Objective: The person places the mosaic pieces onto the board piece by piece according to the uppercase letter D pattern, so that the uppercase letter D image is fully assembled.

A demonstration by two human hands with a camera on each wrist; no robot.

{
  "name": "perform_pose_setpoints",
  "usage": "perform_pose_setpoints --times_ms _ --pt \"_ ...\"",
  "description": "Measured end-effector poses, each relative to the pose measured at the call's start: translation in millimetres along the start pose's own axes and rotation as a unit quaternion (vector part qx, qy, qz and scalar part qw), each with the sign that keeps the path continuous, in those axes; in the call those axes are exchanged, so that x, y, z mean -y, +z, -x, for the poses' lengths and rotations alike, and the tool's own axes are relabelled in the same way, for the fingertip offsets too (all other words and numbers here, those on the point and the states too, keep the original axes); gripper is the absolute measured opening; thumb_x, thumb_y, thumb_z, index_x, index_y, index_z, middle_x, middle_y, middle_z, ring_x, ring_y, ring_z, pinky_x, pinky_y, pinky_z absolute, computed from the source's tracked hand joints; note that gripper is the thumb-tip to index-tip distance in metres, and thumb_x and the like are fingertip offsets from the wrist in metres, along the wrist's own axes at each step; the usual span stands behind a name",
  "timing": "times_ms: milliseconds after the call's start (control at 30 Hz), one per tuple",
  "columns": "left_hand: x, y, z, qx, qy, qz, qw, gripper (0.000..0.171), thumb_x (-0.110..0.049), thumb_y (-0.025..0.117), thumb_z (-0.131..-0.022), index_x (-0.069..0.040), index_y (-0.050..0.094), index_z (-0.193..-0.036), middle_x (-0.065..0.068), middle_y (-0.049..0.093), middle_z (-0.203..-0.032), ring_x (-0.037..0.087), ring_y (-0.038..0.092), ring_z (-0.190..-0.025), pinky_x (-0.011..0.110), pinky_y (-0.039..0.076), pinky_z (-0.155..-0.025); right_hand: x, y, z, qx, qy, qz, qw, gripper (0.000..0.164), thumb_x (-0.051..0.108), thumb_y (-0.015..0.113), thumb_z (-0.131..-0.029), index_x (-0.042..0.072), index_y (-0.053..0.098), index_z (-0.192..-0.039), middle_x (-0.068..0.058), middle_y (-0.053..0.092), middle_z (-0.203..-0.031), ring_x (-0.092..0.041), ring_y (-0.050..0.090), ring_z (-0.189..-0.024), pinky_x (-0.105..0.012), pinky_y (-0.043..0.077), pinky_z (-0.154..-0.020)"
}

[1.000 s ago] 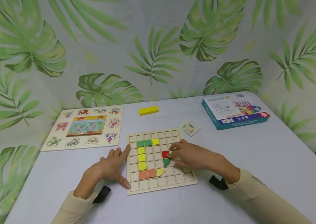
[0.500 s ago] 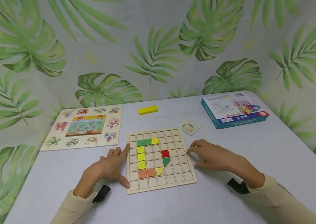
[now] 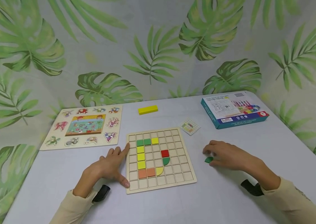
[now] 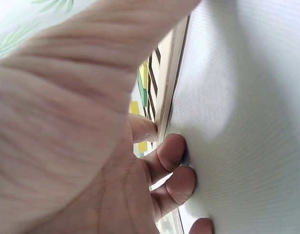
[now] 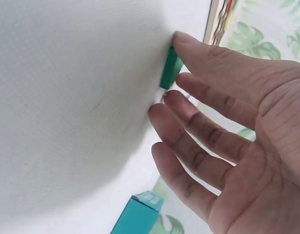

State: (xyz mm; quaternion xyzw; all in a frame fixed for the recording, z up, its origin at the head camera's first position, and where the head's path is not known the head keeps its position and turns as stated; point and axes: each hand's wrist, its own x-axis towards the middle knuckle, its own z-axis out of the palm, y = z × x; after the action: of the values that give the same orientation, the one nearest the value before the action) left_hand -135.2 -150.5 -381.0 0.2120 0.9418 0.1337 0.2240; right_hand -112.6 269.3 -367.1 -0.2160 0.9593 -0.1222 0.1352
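Note:
In the head view my left hand (image 3: 108,168) rests at the left edge of a wooden grid board (image 3: 174,183), index finger and thumb spread along it. On the board lie flat coloured pieces: a red square (image 3: 165,153), a green quarter-round piece (image 3: 166,161), a yellow quarter-round piece (image 3: 159,171), and several green, yellow and orange squares. Right of the board, my right hand (image 3: 226,155) is over the table with loosely bent fingers. A loose green piece (image 3: 209,159) lies by its thumb. The right wrist view shows this green piece (image 5: 171,68) between thumb and index finger, without a clear pinch.
A patterned card (image 3: 190,126) lies beyond the board's upper right corner. Farther back are a yellow block (image 3: 148,109) and a teal box (image 3: 234,109). At the left lies a sea-animal puzzle board (image 3: 113,133). A leaf-print cloth (image 3: 163,18) hangs behind.
My right hand has moved from the red square on the board to the right, over the table by the loose green piece. The left hand stays at the board's edge.

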Motion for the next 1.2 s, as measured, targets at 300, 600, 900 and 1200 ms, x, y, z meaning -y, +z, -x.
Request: perform_pose_setpoints --times_ms 300,600,900,1200 --pt "2.2 0.7 -0.6 0.004 -0.006 0.004 1.0 0.145 -0.057 0.093 -0.052 -0.008 0.012 -0.161 0.019 0.042 -0.135 0.031 0.037 -0.112 0.057 0.037 -0.084 -6 0 -5 -0.002 -0.019 -0.018 1.0 0.018 0.014 0.083 -0.082 0.02 0.07 -0.093 0.009 0.059 -0.086 -0.008 0.053 -0.077 -0.025 0.049 -0.07" --pt "1.1 0.0 2.1 0.005 -0.003 0.019 0.9998 0.144 -0.054 0.094 -0.052 -0.007 0.012 -0.161 0.025 0.037 -0.145 0.037 0.036 -0.122 0.074 0.03 -0.095 -5 -7 -14 -0.022 -0.066 0.009 0.998 0.008 0.014 0.078 -0.086 0.02 0.073 -0.088 0.011 0.054 -0.08 -0.005 0.048 -0.073 -0.023 0.046 -0.066" --pt "1.7 0.4 0.9 0.005 -0.001 0.014 0.9999 0.144 -0.054 0.094 -0.053 -0.007 0.011 -0.161 0.023 0.04 -0.139 0.034 0.036 -0.116 0.066 0.035 -0.09 16 -12 -38 -0.028 -0.088 -0.004 0.996 0.016 0.008 0.066 -0.095 0.016 0.072 -0.108 0.008 0.061 -0.092 -0.01 0.051 -0.082 -0.032 0.047 -0.077" --pt "2.8 1.8 -2.5 -0.002 -0.007 0.006 1.0 0.146 -0.058 0.093 -0.05 -0.009 0.012 -0.162 0.016 0.042 -0.132 0.029 0.036 -0.112 0.046 0.034 -0.078 44 -10 -73 -0.025 -0.117 -0.05 0.992 0.016 0.009 0.065 -0.097 0.012 0.069 -0.112 0.003 0.068 -0.097 -0.01 0.056 -0.083 -0.029 0.048 -0.077"
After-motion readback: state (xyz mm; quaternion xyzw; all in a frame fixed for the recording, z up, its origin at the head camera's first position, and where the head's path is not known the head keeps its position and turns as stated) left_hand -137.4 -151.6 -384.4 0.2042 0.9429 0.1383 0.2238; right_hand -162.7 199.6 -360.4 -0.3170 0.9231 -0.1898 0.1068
